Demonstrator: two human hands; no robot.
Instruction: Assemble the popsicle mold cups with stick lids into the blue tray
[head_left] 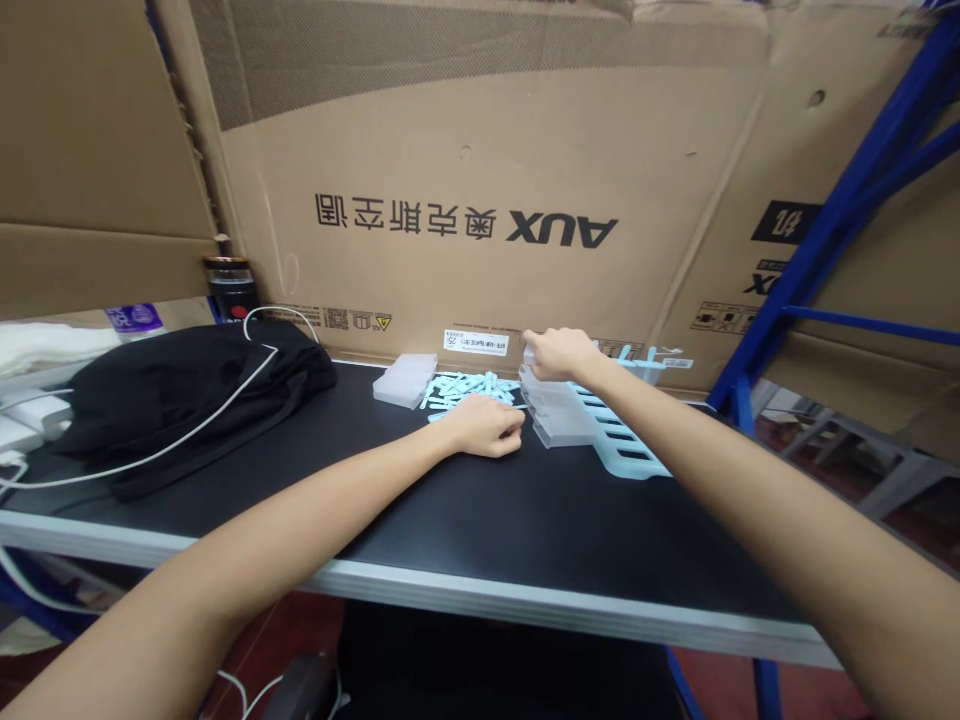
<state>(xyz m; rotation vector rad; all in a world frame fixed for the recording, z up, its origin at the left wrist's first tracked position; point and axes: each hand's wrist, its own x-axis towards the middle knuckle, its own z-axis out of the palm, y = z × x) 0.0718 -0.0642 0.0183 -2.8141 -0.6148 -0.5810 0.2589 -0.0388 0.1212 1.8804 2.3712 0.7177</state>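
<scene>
My left hand [487, 425] is closed low over the black tabletop, at the front of a pile of light blue plastic strips [471, 385]. A blue end shows just behind its fingers, but what they hold is hidden. My right hand [559, 353] is closed at the top of a stack of translucent plastic boxes [562, 418], its fingers around the upper box. Right of the stack lies a light blue slotted plastic rack [634, 462], partly hidden under my right forearm. More translucent boxes [405, 380] lie left of the strips.
A large cardboard sheet [465, 140] stands behind the black table [450, 510]. Black cloth [202, 400] with a white cable [217, 425] across it lies at left, near a dark bottle [231, 290]. A blue metal frame [832, 220] rises at right.
</scene>
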